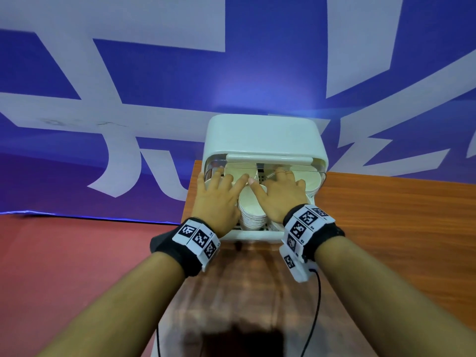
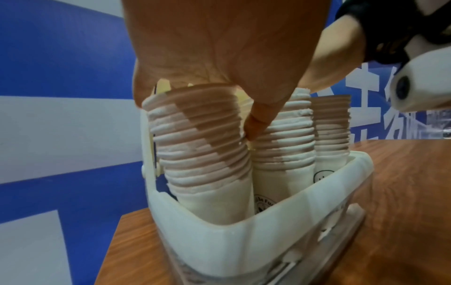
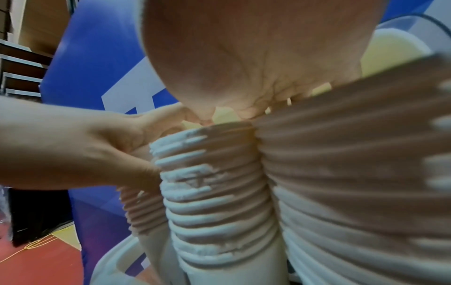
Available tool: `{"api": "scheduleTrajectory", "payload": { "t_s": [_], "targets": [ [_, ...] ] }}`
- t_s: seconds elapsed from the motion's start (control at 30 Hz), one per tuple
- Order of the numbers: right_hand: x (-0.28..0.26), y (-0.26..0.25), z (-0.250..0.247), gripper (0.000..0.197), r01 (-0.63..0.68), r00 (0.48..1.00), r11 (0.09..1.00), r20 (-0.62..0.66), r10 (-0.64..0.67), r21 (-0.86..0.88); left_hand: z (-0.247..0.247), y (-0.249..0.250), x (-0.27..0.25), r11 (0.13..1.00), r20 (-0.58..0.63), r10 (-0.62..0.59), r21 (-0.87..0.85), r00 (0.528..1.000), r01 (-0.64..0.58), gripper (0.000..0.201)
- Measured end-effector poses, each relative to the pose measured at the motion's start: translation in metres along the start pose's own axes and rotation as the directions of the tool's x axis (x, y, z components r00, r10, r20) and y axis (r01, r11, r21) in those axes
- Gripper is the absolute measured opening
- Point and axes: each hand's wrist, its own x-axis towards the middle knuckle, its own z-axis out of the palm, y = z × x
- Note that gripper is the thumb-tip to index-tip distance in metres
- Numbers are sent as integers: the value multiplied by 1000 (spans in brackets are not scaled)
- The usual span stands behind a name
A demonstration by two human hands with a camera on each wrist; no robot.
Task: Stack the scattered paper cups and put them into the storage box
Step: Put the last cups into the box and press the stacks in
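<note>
A: Head view, item one?

B: I log a white storage box [image 1: 262,140], lid raised, at the far edge of a wooden table [image 1: 386,228] against a blue-and-white banner [image 1: 154,73]. Stacks of paper cups stand inside it, long axes upright, mouths up. The middle cup stack [image 1: 252,210] shows between my wrists, its rims stepped towards me.

A: Hands?

B: My left hand [image 1: 219,199] lies palm-down over the left side of the box, fingers spread and fairly straight, fingertips reaching under the lid edge. My right hand [image 1: 280,194] mirrors it on the right, index finger angled inward until it nearly meets the left index above the middle stack. Both hands look flat on the cup tops, nothing clasped. Marker-printed wristbands [image 1: 198,238] sit on both wrists.

A: Left wrist view?

B: Three stacks in a row in the box [image 2: 244,237], all upright, slightly fanned outward. The left cup stack [image 2: 200,142] sits under my palm [image 2: 219,48]; one finger [image 2: 258,117] dips into the gap between it and the middle stack [image 2: 283,138]. The right cup stack [image 2: 332,125] is beyond. The palm rests on the rims, uncurled.

A: Right wrist view?

B: Blurred. Middle stack [image 3: 214,192] and right stack [image 3: 354,173] upright, close up. My right palm [image 3: 244,48] presses the tops, fingers mostly hidden; the left hand [image 3: 85,146] comes in from the left, touching the middle stack's side.
</note>
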Motion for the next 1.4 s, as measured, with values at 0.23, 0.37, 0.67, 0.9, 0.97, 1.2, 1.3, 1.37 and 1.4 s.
{"api": "scheduleTrajectory", "payload": {
  "t_s": [0.23,0.37,0.67,0.9,0.97,1.2,1.3,1.37,1.4],
  "targets": [
    [5,8,8,71,19,999,992,-43,-14,123,6,-6,1,993,-59,81,-85,995,-85,67],
    [11,9,11,70,80,993,967,-101,-57,240,10,-5,1,987,-152,129,-77,980,-141,70],
    [2,12,6,58,150,985,929,-131,-111,338,-3,5,9,994,-102,63,-83,993,-72,39],
    [1,13,3,53,62,997,948,-56,-47,312,-1,14,5,999,-160,-30,13,987,32,39],
    [-1,14,3,50,75,996,937,-66,-56,342,-1,15,5,999,-165,-46,-1,985,46,42],
    [-6,24,-5,46,122,992,958,-46,-114,261,-8,9,14,997,51,-16,-77,999,20,70],
    [-23,38,-10,38,128,984,961,-153,-92,245,-8,7,12,992,16,-14,-122,1000,16,68],
    [-37,54,-10,34,98,971,962,-235,-37,255,-5,6,6,988,-18,-4,-155,1000,1,66],
    [-42,62,-9,33,69,965,962,-261,2,265,-4,5,4,987,-33,3,-163,999,-9,64]
  ]
}}
